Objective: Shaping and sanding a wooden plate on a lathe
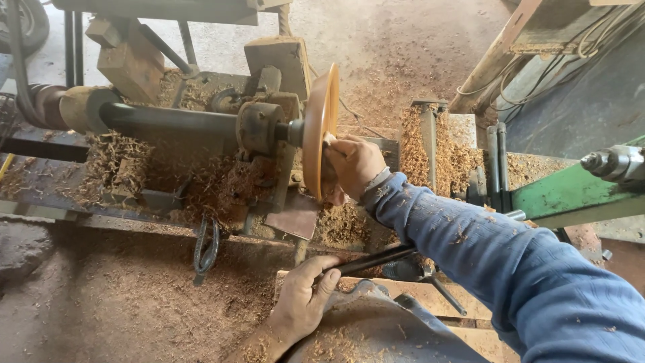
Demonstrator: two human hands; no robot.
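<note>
at 12 o'clock from our lap a round, smooth orange-brown wooden disc (321,128) sits edge-on on a dark steel lathe shaft (168,121). our right hand (353,165) presses a small pale scrap against its face, grip clenched on that. at 6 o'clock our left hand (302,302) grasps a slim black metal rod (376,259). curly wood shavings (114,165) coat the surface.

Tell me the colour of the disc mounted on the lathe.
The wooden disc is orange-tan, seen edge-on in the head view, with the right hand against its face.
</note>
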